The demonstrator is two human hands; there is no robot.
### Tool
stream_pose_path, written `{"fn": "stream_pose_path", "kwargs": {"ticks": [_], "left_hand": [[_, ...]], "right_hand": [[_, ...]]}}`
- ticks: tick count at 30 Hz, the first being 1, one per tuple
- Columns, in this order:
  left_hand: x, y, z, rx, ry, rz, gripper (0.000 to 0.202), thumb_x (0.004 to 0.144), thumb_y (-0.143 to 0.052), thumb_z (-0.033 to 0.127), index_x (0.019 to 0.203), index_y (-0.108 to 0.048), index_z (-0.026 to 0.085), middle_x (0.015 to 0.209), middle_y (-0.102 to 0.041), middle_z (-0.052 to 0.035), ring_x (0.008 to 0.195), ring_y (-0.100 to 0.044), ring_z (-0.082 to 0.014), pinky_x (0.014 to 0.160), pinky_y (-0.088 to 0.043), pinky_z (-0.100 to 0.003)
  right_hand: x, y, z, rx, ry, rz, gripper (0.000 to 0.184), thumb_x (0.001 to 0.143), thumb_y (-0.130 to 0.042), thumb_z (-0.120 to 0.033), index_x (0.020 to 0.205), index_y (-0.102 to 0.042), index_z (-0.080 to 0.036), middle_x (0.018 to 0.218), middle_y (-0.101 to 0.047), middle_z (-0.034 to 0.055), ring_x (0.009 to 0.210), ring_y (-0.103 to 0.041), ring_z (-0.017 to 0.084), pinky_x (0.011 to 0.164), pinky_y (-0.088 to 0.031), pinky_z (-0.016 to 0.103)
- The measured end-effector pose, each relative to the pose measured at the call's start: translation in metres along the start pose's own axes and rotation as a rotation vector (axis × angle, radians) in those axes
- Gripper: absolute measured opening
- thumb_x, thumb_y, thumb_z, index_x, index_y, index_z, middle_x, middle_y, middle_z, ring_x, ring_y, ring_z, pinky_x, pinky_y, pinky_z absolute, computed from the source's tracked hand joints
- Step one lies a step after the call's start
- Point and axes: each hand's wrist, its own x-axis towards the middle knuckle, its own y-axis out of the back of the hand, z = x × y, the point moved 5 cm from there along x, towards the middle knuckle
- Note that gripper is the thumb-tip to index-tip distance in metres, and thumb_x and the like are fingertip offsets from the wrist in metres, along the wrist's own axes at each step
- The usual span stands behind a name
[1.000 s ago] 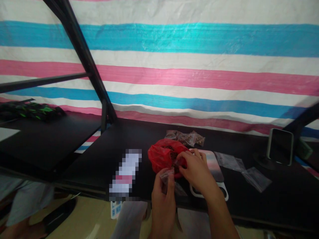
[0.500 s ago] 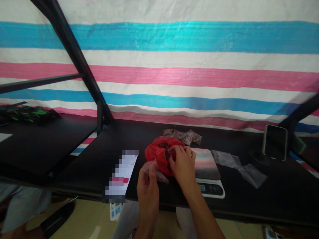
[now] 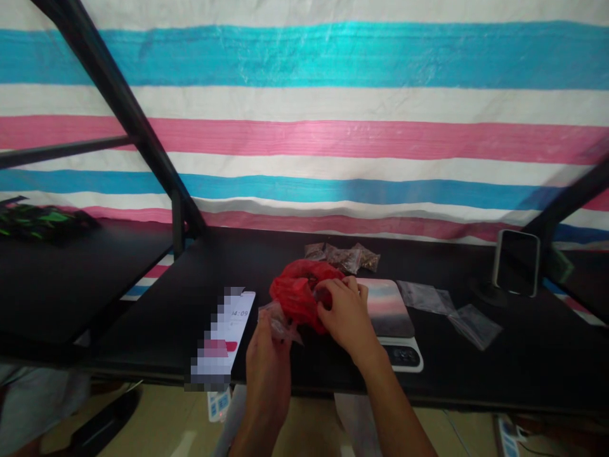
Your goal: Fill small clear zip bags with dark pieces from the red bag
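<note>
The hung sheet (image 3: 304, 139) is striped in blue, white and pink; the bag (image 3: 292, 298) is coloured red, the table (image 3: 451, 377) black; the scale (image 3: 415, 367) is cased in white.

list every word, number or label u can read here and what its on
"4:09", on the flat phone; pixelation hides what precedes it, and smaller print below is unreadable.
Scale: panel markings too blurred.
Blue-and-white card: too small to read.
Red bag: no readable text.

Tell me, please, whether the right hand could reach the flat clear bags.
Probably yes: between the right hand, at the red bag, and those clear bags lies only the low scale.
</note>
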Motion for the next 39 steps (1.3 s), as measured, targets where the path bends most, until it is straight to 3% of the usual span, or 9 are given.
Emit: {"fn": "stream_pose_path", "kwargs": {"ticks": [4, 7, 12, 22, 27, 32, 39], "left_hand": [[-0.001, -0.004, 0.002, -0.076, 0.093, 0.011, 0.031, 0.106, -0.054, 0.046, 0.109, -0.074, 0.023, 0.118, -0.079, -0.0087, 0.118, -0.073, -0.0229, 0.104, -0.061, -0.043], [0.0, -0.01, 0.003, -0.121, 0.126, -0.046, 0.035, 0.106, -0.053, 0.051, 0.11, -0.074, 0.023, 0.117, -0.079, -0.0074, 0.118, -0.073, -0.0227, 0.106, -0.06, -0.045], [0.01, -0.011, 0.003, -0.274, 0.201, 0.0, 0.039, 0.111, -0.044, 0.045, 0.098, -0.073, 0.021, 0.105, -0.079, -0.0035, 0.1, -0.075, -0.0182, 0.093, -0.064, -0.039], [0.019, -0.003, 0.012, -0.297, 0.121, -0.061, 0.04, 0.111, -0.044, 0.043, 0.096, -0.076, 0.023, 0.097, -0.082, -0.0039, 0.094, -0.078, -0.019, 0.086, -0.064, -0.033], [0.025, 0.006, 0.009, -0.269, 0.11, -0.11, 0.035, 0.109, -0.051, 0.046, 0.107, -0.078, 0.025, 0.108, -0.083, -0.0032, 0.101, -0.079, -0.0206, 0.095, -0.062, -0.036], [0.025, 0.002, 0.011, -0.258, 0.11, -0.109, 0.036, 0.11, -0.047, 0.043, 0.106, -0.078, 0.024, 0.105, -0.084, -0.0023, 0.094, -0.079, -0.0177, 0.09, -0.063, -0.032], [0.027, -0.003, 0.009, -0.201, 0.037, -0.142, 0.044, 0.11, -0.045, 0.05, 0.109, -0.078, 0.02, 0.109, -0.083, -0.0053, 0.105, -0.077, -0.0201, 0.106, -0.056, -0.037]], "right_hand": [[0.0, 0.004, 0.006, -0.016, -0.049, 0.013, 0.024, 0.09, -0.068, -0.016, 0.111, -0.074, -0.026, 0.122, -0.078, 0.005, 0.119, -0.052, 0.031, 0.098, -0.031, 0.042], [0.001, 0.001, 0.004, 0.018, -0.027, -0.045, 0.022, 0.089, -0.07, -0.017, 0.109, -0.074, -0.026, 0.119, -0.08, 0.0037, 0.117, -0.053, 0.03, 0.097, -0.032, 0.041], [-0.002, -0.004, -0.003, 0.028, -0.035, -0.11, 0.02, 0.088, -0.074, -0.023, 0.109, -0.074, -0.024, 0.115, -0.08, 0.0055, 0.118, -0.054, 0.031, 0.097, -0.033, 0.041], [-0.005, 0.0, 0.0, 0.126, -0.13, -0.139, 0.015, 0.089, -0.073, -0.028, 0.103, -0.076, -0.026, 0.103, -0.079, 0.0056, 0.111, -0.058, 0.03, 0.094, -0.033, 0.039], [-0.004, 0.003, -0.003, 0.016, -0.161, -0.073, 0.015, 0.094, -0.068, -0.03, 0.106, -0.075, -0.024, 0.113, -0.08, 0.0099, 0.115, -0.056, 0.034, 0.094, -0.033, 0.044], [-0.004, -0.001, -0.016, -0.107, -0.105, -0.104, 0.023, 0.097, -0.065, -0.028, 0.116, -0.072, -0.019, 0.122, -0.077, 0.0155, 0.122, -0.054, 0.036, 0.096, -0.035, 0.046], [-0.007, -0.007, -0.023, -0.064, -0.044, -0.229, 0.03, 0.086, -0.068, -0.019, 0.115, -0.073, -0.019, 0.112, -0.079, 0.0139, 0.114, -0.059, 0.033, 0.092, -0.037, 0.041]]}}
